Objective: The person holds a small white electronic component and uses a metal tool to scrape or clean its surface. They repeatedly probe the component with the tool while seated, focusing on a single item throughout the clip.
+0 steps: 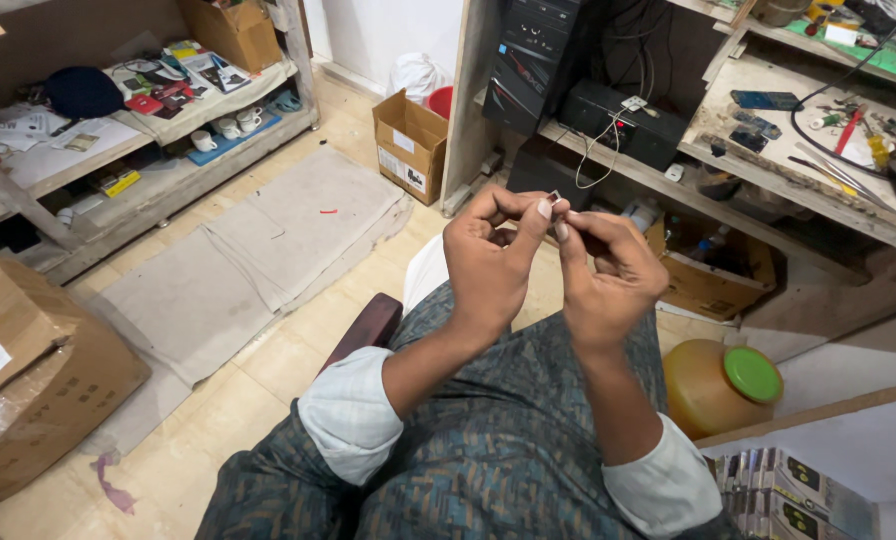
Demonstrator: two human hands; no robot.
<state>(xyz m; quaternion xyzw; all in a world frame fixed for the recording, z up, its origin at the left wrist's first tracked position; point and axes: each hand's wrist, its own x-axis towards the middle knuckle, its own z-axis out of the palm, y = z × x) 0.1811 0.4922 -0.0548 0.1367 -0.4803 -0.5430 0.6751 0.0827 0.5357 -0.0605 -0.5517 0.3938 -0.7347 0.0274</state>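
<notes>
Light was even, bright and soft; shadows stayed faint on the floor; the wide lens bent straight edges near the corners; focus was sharp throughout; no glare.

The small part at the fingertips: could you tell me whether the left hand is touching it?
Touching: the head view shows the left hand pinching the small part at its fingertips.

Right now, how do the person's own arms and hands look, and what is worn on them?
Both forearms are bare. The left hand and the right hand carry no gloves, and no ring or watch is visible. Each arm has a pale, finely checked sleeve rolled up near the elbow: the left sleeve and the right sleeve. The fingernails look light and fairly long.
</notes>
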